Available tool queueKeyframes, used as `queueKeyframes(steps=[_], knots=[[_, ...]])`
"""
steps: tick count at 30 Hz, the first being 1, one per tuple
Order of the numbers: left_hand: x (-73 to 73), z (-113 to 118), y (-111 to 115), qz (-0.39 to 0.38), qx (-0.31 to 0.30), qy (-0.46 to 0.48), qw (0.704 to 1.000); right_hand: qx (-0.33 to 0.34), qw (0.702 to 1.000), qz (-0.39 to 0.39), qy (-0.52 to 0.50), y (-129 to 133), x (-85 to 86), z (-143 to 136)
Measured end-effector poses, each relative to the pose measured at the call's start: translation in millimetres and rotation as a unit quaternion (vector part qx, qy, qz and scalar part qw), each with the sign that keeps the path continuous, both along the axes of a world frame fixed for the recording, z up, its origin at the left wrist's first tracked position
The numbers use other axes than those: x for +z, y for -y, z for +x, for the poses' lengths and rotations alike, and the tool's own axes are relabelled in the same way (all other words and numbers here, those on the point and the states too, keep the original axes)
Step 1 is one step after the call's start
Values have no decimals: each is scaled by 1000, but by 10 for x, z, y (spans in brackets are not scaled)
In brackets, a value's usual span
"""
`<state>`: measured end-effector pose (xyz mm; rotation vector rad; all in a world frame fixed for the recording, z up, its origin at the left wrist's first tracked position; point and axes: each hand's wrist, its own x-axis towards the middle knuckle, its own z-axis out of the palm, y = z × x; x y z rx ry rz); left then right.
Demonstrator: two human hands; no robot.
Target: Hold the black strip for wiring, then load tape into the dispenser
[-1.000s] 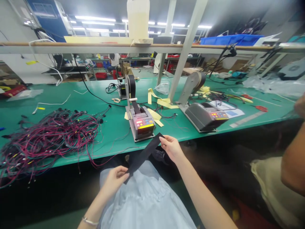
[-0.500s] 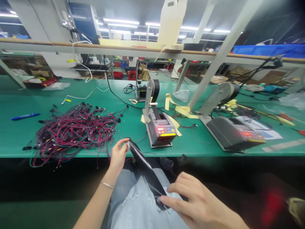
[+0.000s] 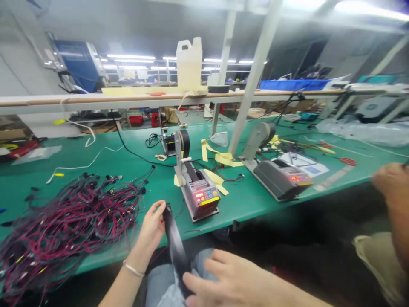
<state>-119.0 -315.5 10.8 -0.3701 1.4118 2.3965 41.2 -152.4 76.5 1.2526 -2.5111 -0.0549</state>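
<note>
A wide black tape strip [image 3: 175,245] slants from the table edge down over the lap in the head view. My left hand [image 3: 152,226] pinches its upper end between thumb and fingertips. Lower down, my right hand [image 3: 231,277] has its thumb and fingers closed at the strip's lower part; that end is partly hidden and blurred. Just beyond the strip stands a grey tape dispenser [image 3: 204,198] with a lit display and a black tape roll [image 3: 183,143]. Left of my left hand lies a tangled heap of red and black wire harnesses [image 3: 86,217].
A second tape dispenser [image 3: 277,179] stands farther right on the green table [image 3: 243,209]. Yellow tape pieces [image 3: 227,159] lie between the dispensers. Another person's hand [image 3: 390,181] shows at the right edge. A slanted metal post [image 3: 252,81] rises behind.
The view has turned right, bringing another person's hand into sight. The black strip hangs more steeply, with my hands closer together. Both hands stay at the strip.
</note>
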Motion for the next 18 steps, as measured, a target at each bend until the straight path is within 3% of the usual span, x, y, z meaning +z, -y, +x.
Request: queueKeyframes(steps=[4,9,14,16,18], knots=[[133,-106,-22,-22,-57,-28,998,-39,999,28,-15,-117,-38,78],[316,0,-290,-35,-67,-75,994,-184,977,42,-95,-591,-526,387],[460,292,-940,-31,-57,-147,987,-298,944,67,-128,-1078,-982,762],[507,336,-1289,-25,-83,-177,980,-353,923,52,-143,-1243,-1007,924],[553,355,-1644,-20,-124,-187,974,-398,899,22,-178,-1396,-913,1085]])
